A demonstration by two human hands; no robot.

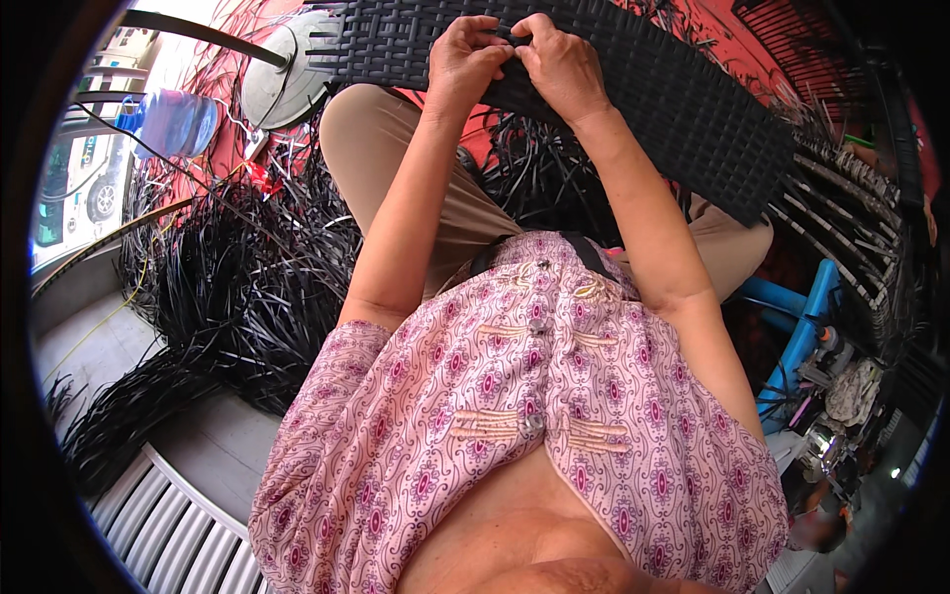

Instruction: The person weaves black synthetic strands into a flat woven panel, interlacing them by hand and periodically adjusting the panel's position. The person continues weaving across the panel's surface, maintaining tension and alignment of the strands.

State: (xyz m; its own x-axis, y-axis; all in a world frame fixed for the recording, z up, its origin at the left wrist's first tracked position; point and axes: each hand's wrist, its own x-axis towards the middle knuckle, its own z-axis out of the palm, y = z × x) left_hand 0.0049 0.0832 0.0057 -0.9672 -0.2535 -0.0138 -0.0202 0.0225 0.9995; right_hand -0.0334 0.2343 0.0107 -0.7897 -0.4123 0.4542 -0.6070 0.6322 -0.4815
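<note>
A black panel woven from flat strips [648, 99] lies across my knees, slanting down to the right. Above its weave my left hand [465, 61] and my right hand [562, 71] meet, fingertips almost touching. The thumb and fingers of each hand are pinched together at the near part of the panel. Whatever sits between the fingertips is too small to make out. Loose strip ends stick out from the panel's left end.
Big heaps of loose black strips [252, 277] spread over the floor at left, with more beneath the panel. At far left are a round grey base [287, 74] and a blue water bottle [178, 124]. A blue frame [802, 327] stands at right, and a white slatted seat [173, 525] at lower left.
</note>
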